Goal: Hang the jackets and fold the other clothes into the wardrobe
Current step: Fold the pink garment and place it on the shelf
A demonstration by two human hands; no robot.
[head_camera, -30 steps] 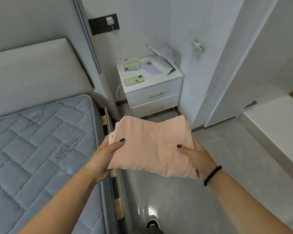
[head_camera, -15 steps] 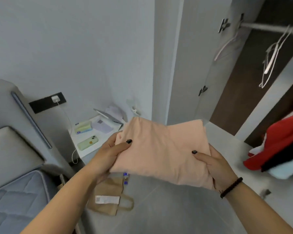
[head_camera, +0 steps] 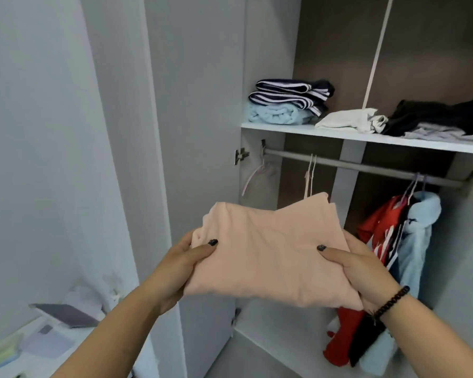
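facing open wardrobe (head_camera: 260,64); folded peach cotton garment (head_camera: 271,255) held flat, left hand (head_camera: 175,266) and right hand (head_camera: 363,271) pinching its edges, thumbs on top.

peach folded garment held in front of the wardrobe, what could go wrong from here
1. The peach folded garment is gripped only at its two sides by the left hand and right hand; lifted to the shelf, its loose middle may sag and unfold.
2. The shelf already carries a striped stack and a white garment; sliding it in could knock them askew.
3. The empty hanger hangs close above and might snag.
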